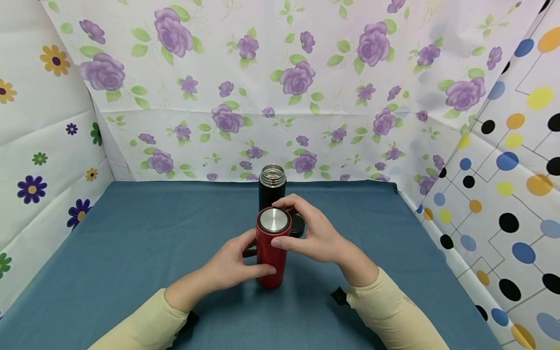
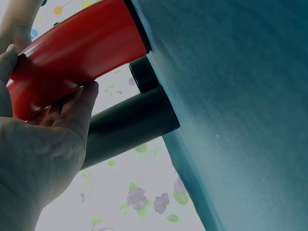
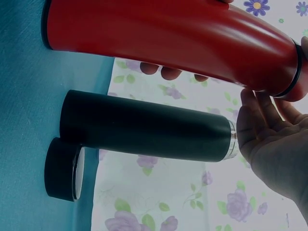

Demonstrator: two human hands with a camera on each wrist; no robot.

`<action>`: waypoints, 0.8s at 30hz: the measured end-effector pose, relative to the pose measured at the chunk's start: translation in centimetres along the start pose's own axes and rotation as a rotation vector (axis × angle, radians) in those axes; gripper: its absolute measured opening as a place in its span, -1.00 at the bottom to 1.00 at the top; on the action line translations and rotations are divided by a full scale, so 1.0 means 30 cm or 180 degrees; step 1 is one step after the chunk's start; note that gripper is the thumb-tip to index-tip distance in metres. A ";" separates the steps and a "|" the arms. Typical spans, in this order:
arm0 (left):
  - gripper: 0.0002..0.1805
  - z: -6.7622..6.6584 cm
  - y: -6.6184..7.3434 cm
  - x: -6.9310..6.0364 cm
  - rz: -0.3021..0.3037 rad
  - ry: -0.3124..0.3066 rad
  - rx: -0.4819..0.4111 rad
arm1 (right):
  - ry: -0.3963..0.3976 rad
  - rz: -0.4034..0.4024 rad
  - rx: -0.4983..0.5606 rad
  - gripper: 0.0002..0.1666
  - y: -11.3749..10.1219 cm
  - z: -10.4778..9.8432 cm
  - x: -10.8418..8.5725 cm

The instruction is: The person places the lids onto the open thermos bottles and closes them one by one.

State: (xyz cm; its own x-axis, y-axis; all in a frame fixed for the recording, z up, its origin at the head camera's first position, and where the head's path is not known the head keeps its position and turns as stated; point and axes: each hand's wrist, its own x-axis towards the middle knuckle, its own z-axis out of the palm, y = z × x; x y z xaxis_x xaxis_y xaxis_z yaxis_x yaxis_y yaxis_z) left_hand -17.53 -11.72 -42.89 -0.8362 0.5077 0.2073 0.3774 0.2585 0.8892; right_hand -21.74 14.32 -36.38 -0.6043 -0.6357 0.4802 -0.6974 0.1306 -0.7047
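Observation:
A red vacuum flask (image 1: 270, 265) stands upright on the cloth, its red lid (image 1: 274, 220) with a silver disc on top in place. My left hand (image 1: 231, 264) grips the flask's body, thumb in front and fingers behind. Around the lid's right side, my right hand (image 1: 321, 236) holds with thumb and fingers. Just behind is a black vacuum flask (image 3: 144, 126), upright, its bare steel threaded neck (image 1: 272, 176) showing. Its black lid (image 3: 62, 168) lies on the cloth beside its base, partly hidden by my right hand in the head view.
A blue cloth (image 1: 175, 218) covers the table. Behind it hangs a white sheet with purple flowers (image 1: 297, 78). A flowered sheet (image 1: 48, 146) borders the left side, a dotted sheet (image 1: 507, 194) the right. Small black straps (image 1: 339, 295) show by the sleeves.

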 end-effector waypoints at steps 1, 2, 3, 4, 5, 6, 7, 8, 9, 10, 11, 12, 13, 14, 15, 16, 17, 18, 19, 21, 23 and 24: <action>-0.25 0.000 0.000 0.000 -0.0001 0.0001 0.0000 | -0.0003 -0.0002 0.0003 -0.30 0.000 0.000 0.000; -0.25 0.000 0.000 0.000 -0.0002 0.0003 0.0003 | -0.0005 -0.0004 0.0006 -0.30 0.000 0.000 0.000; -0.25 0.000 0.000 0.000 -0.0002 0.0004 0.0004 | -0.0009 -0.0010 0.0010 -0.30 0.001 -0.001 0.000; -0.25 0.000 0.000 0.000 -0.0004 0.0005 0.0005 | -0.0013 -0.0017 0.0011 -0.30 0.001 -0.001 0.000; -0.25 0.000 0.000 0.000 -0.0003 0.0005 0.0005 | -0.0019 -0.0028 0.0013 -0.30 0.001 -0.001 -0.001; -0.25 0.001 0.000 0.000 -0.0002 0.0004 0.0002 | -0.0026 -0.0043 0.0015 -0.29 0.003 -0.001 -0.001; -0.25 0.001 0.000 0.000 -0.0003 0.0004 0.0005 | -0.0035 -0.0063 0.0006 -0.28 0.004 -0.001 -0.002; -0.25 0.001 0.000 0.000 -0.0004 0.0002 0.0007 | -0.0055 -0.0099 0.0019 -0.25 0.005 -0.001 -0.003; -0.25 0.001 0.000 0.001 -0.0007 -0.0001 0.0006 | -0.0088 -0.0136 0.0042 -0.22 0.006 -0.001 -0.004; -0.25 0.001 0.000 0.000 -0.0010 -0.0003 0.0007 | -0.0127 -0.0178 0.0074 -0.18 0.007 0.000 -0.005; -0.25 0.000 0.000 0.000 -0.0011 -0.0005 0.0009 | -0.0170 -0.0224 0.0112 -0.15 0.009 0.001 -0.006; -0.26 0.000 0.000 0.000 -0.0012 -0.0007 0.0007 | -0.0209 -0.0265 0.0145 -0.12 0.009 0.002 -0.006; -0.26 0.000 -0.001 0.000 -0.0013 -0.0009 0.0008 | -0.0247 -0.0300 0.0181 -0.10 0.009 0.003 -0.006; -0.26 -0.001 -0.001 0.000 -0.0013 -0.0013 0.0003 | -0.0282 -0.0328 0.0224 -0.08 0.010 0.004 -0.006; -0.26 -0.001 -0.001 -0.001 -0.0010 -0.0016 0.0000 | -0.0307 -0.0343 0.0248 -0.07 0.010 0.005 -0.005; -0.27 -0.001 -0.002 -0.001 -0.0011 -0.0017 0.0000 | -0.0320 -0.0353 0.0259 -0.07 0.010 0.006 -0.005; -0.27 -0.001 -0.002 -0.001 -0.0009 -0.0018 -0.0003 | -0.0326 -0.0353 0.0260 -0.08 0.009 0.006 -0.005; -0.26 -0.001 -0.002 -0.001 -0.0008 -0.0018 -0.0005 | -0.0325 -0.0342 0.0251 -0.09 0.009 0.006 -0.005; -0.26 -0.001 -0.003 -0.001 -0.0007 -0.0019 -0.0003 | -0.0323 -0.0329 0.0243 -0.10 0.009 0.006 -0.006; -0.25 -0.001 -0.004 -0.001 -0.0005 -0.0016 0.0002 | -0.0305 -0.0295 0.0200 -0.13 0.009 0.005 -0.008; -0.24 0.000 -0.004 -0.001 0.0001 -0.0013 0.0004 | -0.0294 -0.0264 0.0158 -0.16 0.007 0.004 -0.009; -0.24 0.000 -0.004 -0.001 0.0003 -0.0012 0.0005 | -0.0288 -0.0257 0.0140 -0.18 0.006 0.003 -0.010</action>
State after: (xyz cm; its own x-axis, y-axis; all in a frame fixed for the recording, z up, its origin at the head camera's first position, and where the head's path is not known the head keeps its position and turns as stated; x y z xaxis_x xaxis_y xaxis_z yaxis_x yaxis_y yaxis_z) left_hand -17.55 -11.78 -43.00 -0.8342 0.5112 0.2067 0.3789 0.2591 0.8884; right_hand -21.65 14.48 -36.70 -0.5084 -0.7091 0.4886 -0.7235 0.0441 -0.6889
